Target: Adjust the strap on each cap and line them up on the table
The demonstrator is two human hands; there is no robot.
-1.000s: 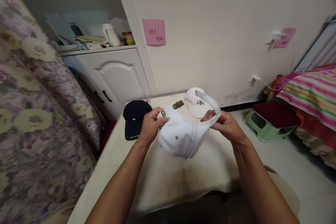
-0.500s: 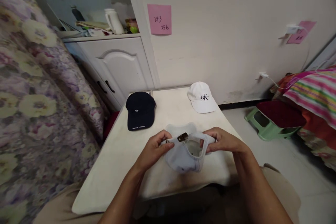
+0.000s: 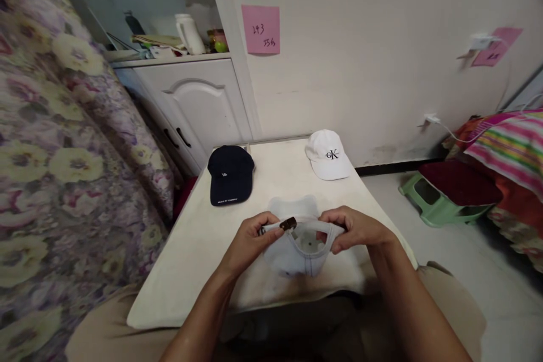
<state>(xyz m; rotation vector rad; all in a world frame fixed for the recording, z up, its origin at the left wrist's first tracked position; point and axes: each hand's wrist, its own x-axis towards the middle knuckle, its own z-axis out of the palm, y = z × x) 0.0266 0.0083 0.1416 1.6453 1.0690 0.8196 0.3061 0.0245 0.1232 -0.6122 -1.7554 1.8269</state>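
Observation:
Between my hands, near the table's front edge, is a pale blue baseball cap (image 3: 292, 254) with its rear opening and strap toward me. My left hand (image 3: 254, 237) pinches the left side of the strap beside a dark metal buckle (image 3: 288, 224). The right side of the opening is gripped by my right hand (image 3: 350, 227), some of whose fingers reach inside it. Farther back on the table a navy baseball cap (image 3: 231, 175) lies at the left, and a white baseball cap (image 3: 327, 154) with dark letters lies at the right.
The cream-covered table (image 3: 190, 271) stands against the wall. A floral curtain (image 3: 55, 181) hangs at the left, before a white cabinet (image 3: 199, 102) with a white jug (image 3: 189, 34) on its shelf. On the right floor is a green stool (image 3: 441, 198) with a dark red top.
My right hand has shifted slightly left, and its fingers reach further into the cap's opening. The buckle has moved slightly left and down. The whole view has shifted a little.

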